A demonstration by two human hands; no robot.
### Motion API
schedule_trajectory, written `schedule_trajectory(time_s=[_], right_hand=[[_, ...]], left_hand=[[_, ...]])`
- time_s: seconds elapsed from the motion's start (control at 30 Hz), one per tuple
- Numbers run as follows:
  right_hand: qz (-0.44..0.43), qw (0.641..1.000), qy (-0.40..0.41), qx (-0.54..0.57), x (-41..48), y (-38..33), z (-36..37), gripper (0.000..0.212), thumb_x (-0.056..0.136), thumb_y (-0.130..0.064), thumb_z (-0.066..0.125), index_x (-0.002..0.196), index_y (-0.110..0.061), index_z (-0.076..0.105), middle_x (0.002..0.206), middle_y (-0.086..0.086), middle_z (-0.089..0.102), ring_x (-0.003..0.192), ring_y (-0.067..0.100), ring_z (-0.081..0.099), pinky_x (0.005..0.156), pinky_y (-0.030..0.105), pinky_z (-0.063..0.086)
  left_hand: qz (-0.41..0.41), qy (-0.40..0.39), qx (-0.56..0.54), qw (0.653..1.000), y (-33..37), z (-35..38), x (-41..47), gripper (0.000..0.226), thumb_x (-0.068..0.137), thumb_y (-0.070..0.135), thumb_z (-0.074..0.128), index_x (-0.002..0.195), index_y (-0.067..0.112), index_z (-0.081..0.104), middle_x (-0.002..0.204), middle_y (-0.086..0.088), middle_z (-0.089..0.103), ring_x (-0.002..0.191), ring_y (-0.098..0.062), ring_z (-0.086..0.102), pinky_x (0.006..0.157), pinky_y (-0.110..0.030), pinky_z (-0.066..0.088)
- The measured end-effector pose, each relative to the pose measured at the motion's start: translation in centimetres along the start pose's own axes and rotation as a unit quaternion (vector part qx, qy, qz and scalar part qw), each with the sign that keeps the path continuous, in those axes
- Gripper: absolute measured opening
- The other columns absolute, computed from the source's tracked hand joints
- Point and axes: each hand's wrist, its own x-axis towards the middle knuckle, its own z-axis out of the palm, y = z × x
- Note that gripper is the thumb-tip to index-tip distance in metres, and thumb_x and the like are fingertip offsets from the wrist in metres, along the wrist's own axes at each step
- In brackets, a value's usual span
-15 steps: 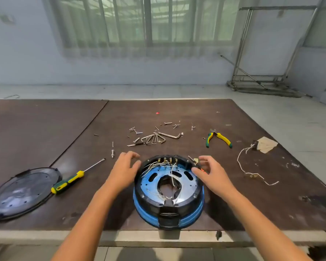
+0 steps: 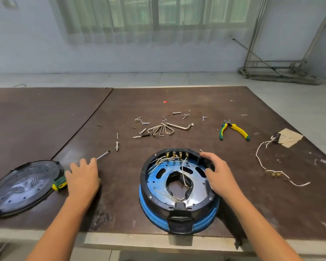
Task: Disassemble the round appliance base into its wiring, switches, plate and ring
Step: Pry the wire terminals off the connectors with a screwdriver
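— Where's my left hand (image 2: 82, 178)?
— On top of the screwdriver (image 2: 59, 183). I can't tell if it grabs. Its tip points up and right.
— And the round base (image 2: 156, 187)?
— Right of it. My right hand (image 2: 217, 174) holds its rim.

I saw soft, bluish daylight through the curtained window (image 2: 132, 14) — even, fairly bright. The table (image 2: 177, 98) carried faint shadows and a dull sheen; its edges bowed under the wide lens, detail slightly smeared.

I faced a pale wall (image 2: 36, 53) with a curtained window (image 2: 149, 17), tiled floor (image 2: 120, 79), and a metal rack (image 2: 277, 66).
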Motion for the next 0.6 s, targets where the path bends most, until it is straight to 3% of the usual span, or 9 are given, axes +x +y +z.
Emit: schedule_trajectory(time_s=[0.07, 0.17, 0.27, 0.37, 0.5, 0.6], right_hand=[[0.002, 1.000, -0.003, 0.007, 0.0, 0.0, -0.1, 0.059, 0.098, 0.010, 0.047, 0.143, -0.028, 0.055, 0.153, 0.002, 0.051, 0.142, 0.022, 0.045, 0.120, 0.047, 0.038], [0.003, 1.000, -0.007, 0.020, -0.1, 0.2, -0.1, 0.058, 0.098, 0.008, 0.047, 0.141, -0.030, 0.055, 0.153, -0.001, 0.051, 0.141, 0.019, 0.046, 0.120, 0.045, 0.039], [0.003, 1.000, -0.010, 0.029, 0.0, 0.3, -0.1, 0.057, 0.099, 0.006, 0.046, 0.140, -0.033, 0.055, 0.152, -0.003, 0.051, 0.139, 0.017, 0.046, 0.117, 0.042, 0.041], [0.007, 0.999, -0.009, 0.049, -0.2, 0.3, 0.1, 0.055, 0.100, 0.004, 0.044, 0.138, -0.033, 0.056, 0.150, -0.004, 0.051, 0.138, 0.017, 0.047, 0.114, 0.044, 0.045], [0.001, 0.999, -0.006, 0.053, -0.3, 0.3, 0.1, 0.053, 0.101, 0.001, 0.045, 0.135, -0.038, 0.055, 0.149, -0.007, 0.051, 0.131, 0.010, 0.046, 0.108, 0.035, 0.044], [0.002, 0.998, -0.004, 0.059, -0.2, 0.5, 0.2, 0.053, 0.100, 0.000, 0.047, 0.137, -0.039, 0.053, 0.148, -0.008, 0.051, 0.134, 0.013, 0.047, 0.113, 0.043, 0.044]], left_hand=[[-0.009, 0.025, -0.017, 1.000, -0.8, 0.3, 0.5, 0.042, 0.078, 0.013, 0.075, 0.115, 0.012, 0.054, 0.109, -0.016, 0.047, 0.096, -0.039, 0.052, 0.078, -0.046, 0.041], [-0.009, 0.065, -0.013, 0.998, -1.5, 1.0, 1.0, 0.026, 0.076, 0.004, 0.070, 0.101, 0.003, 0.063, 0.102, -0.025, 0.055, 0.094, -0.042, 0.052, 0.076, -0.050, 0.041], [-0.013, 0.053, -0.012, 0.998, -1.7, 1.0, 1.4, 0.015, 0.082, 0.004, 0.060, 0.097, 0.003, 0.064, 0.096, -0.022, 0.062, 0.095, -0.040, 0.059, 0.080, -0.047, 0.038], [-0.007, 0.034, -0.018, 0.999, -1.6, 0.0, 1.7, 0.020, 0.081, 0.004, 0.062, 0.100, 0.007, 0.066, 0.097, -0.018, 0.063, 0.093, -0.038, 0.061, 0.079, -0.043, 0.036], [-0.035, 0.033, -0.137, 0.989, -0.2, -1.9, 0.5, 0.020, 0.092, 0.010, 0.059, 0.110, 0.006, 0.066, 0.096, -0.017, 0.054, 0.085, -0.039, 0.055, 0.070, -0.044, 0.044], [-0.036, 0.066, -0.277, 0.958, 2.6, -5.9, -0.3, 0.025, 0.098, 0.017, 0.058, 0.122, 0.016, 0.065, 0.112, -0.017, 0.063, 0.099, -0.042, 0.060, 0.082, -0.047, 0.047]])
